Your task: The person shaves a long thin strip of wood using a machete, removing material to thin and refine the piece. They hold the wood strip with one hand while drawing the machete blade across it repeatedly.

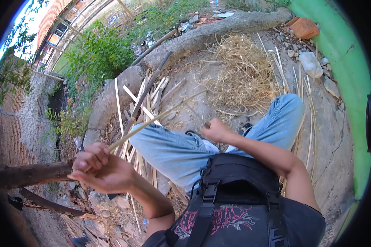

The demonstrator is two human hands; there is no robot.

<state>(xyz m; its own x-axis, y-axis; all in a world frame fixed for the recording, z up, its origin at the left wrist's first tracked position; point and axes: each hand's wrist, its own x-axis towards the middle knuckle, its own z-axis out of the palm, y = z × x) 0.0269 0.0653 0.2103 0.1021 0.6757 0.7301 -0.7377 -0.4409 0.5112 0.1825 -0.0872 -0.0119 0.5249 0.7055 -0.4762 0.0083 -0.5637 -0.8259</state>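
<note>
My left hand is raised at the left, palm turned up and fingers curled around one end of a long, thin bamboo strip. The strip slants up and away to the right, over my left knee, with its far tip in the air. Above my lap my right hand is closed in a fist around what looks like a knife. Only a short brownish part shows by the thumb, and a faint, narrow blade seems to point toward the strip. The rest of it is hidden in the fist.
Curly shavings lie heaped ahead. Split bamboo pieces are piled by my left knee, with longer strips at the right. A rough log juts in near my left hand. A green wall stands at the right.
</note>
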